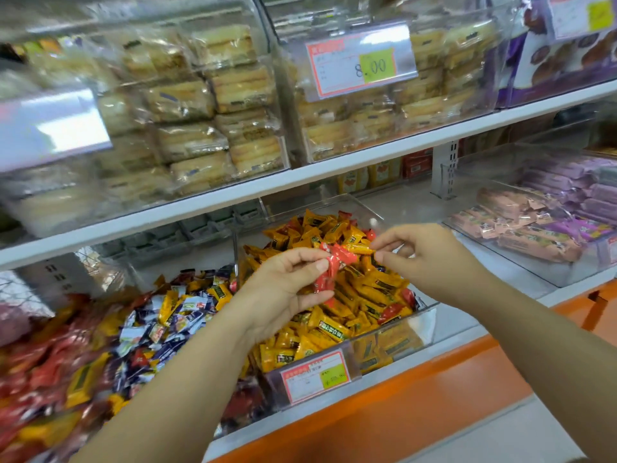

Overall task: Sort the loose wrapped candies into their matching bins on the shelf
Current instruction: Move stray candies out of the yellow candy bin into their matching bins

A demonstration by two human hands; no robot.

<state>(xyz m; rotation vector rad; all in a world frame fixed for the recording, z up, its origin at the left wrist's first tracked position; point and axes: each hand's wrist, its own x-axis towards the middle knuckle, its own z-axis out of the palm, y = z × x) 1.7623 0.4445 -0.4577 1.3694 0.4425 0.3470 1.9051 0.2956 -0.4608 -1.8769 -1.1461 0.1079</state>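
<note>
My left hand (283, 282) grips several red wrapped candies (329, 275) above the clear bin (424, 312) heaped with yellow candies (337, 325); a few red ones lie mixed in there. My right hand (420, 255) hovers just right of the red candies, thumb and fingers curled towards each other at the tip of an orange wrapper; whether it pinches anything I cannot make out. Left of this bin, another bin holds mixed blue-white and yellow candies (167, 322). A blurred pile of red candies (43, 362) lies at the far left.
A price tag (315, 375) hangs on the yellow bin's front. At the right stands a clear bin of pink and purple packets (534, 228). The white shelf board (300, 182) above carries boxes of wrapped cakes. An orange ledge (434, 396) runs along the front.
</note>
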